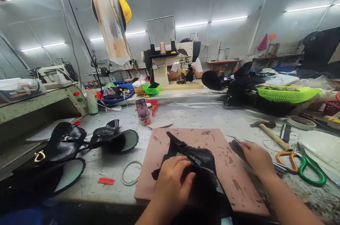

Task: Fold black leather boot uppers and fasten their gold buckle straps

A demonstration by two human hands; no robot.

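My left hand (pixel 172 182) is closed on a crumpled black leather piece (pixel 195 157) that lies on a pink work board (pixel 228 168). My right hand (pixel 256 157) rests at the board's right edge, fingers curled onto a dark flat tool (pixel 237 147) whose shape I cannot make out. Just right of that hand lie scissors (pixel 302 168) with orange and green handles, and a wooden-handled hammer (pixel 271 131) sits behind them.
Black leather uppers (pixel 63 143) lie at the left beside a machine (pixel 39 104). A phone (pixel 142 108) stands in a cup behind the board. A green basket (pixel 288 94) sits at the right. A person (pixel 186 69) works at a sewing machine (pixel 170 58) across the table.
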